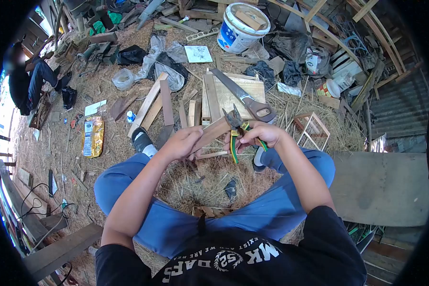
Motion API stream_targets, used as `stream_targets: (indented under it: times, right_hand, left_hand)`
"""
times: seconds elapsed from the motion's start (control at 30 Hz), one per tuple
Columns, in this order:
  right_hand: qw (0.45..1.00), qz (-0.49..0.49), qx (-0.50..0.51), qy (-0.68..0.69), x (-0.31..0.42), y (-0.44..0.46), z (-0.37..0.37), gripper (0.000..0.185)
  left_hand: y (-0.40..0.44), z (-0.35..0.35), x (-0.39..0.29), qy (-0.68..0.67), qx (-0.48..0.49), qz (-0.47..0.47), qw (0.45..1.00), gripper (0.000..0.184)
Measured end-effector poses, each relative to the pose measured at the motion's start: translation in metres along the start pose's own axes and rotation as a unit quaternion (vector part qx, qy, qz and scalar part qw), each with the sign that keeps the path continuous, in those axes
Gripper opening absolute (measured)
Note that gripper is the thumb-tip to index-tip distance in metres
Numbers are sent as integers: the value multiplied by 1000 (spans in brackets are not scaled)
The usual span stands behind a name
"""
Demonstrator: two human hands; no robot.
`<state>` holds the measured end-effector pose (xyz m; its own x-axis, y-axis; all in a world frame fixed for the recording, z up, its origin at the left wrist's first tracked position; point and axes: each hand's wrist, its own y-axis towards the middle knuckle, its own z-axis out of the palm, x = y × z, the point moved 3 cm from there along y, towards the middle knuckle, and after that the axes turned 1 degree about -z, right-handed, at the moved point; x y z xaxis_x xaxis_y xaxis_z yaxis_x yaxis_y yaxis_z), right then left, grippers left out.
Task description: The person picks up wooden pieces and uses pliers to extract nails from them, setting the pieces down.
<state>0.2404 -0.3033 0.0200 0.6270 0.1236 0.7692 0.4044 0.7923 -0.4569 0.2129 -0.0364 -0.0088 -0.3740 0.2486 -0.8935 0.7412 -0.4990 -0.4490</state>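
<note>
My left hand [183, 144] is closed around one end of a short strip of wood [213, 133], held out above the straw-covered ground between my knees. In my right hand [262, 135] is a pair of pliers [234, 119] with green and yellow handles. Its jaws are at the strip's right end; whether they grip anything there I cannot make out. Just beyond my hands, a handsaw [238, 93] lies across a pale wooden panel [250, 99], its handle toward the right.
Loose wood strips [167, 102] lie ahead on the left. A small wooden frame [313, 131] stands to the right, near a large board [381, 188]. A white bucket [240, 38] is at the back. Another person [26, 78] sits far left, by a yellow bag [93, 137].
</note>
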Motion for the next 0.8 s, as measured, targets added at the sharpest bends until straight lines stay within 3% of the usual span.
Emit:
stream_targets:
  times: [0.17, 0.27, 0.33, 0.43, 0.5, 0.63, 0.67, 0.77, 0.8]
  right_hand:
    - [999, -7, -27, -26, -14, 0, 10, 31]
    - [999, -27, 31, 27, -20, 6, 30, 24]
    - [998, -11, 44, 48, -25, 7, 37, 25]
    - [995, -2, 58, 87, -31, 5, 51, 25]
    - [995, -28, 59, 71, -35, 3, 55, 15]
    - [980, -53, 110, 155, -13, -19, 85, 23]
    - [986, -48, 112, 115, -13, -22, 85, 43]
    - [990, -98, 100, 13, -23, -25, 85, 34]
    - [992, -94, 38, -74, -28, -25, 84, 40]
  left_hand:
    - [-14, -9, -13, 113, -38, 93, 988, 34]
    - [-16, -16, -17, 173, -46, 120, 976, 33]
    - [-17, -19, -20, 255, -59, 197, 945, 31]
    - [-22, -23, -23, 260, -55, 214, 940, 31]
    - [-23, -24, -27, 269, -42, 221, 937, 31]
    - [-30, -22, -35, 255, -29, 271, 927, 29]
    - [-32, -22, -36, 256, -28, 271, 927, 29]
    - [-40, -18, -43, 333, -61, 325, 883, 27]
    - [-44, -15, -49, 353, -61, 327, 875, 27]
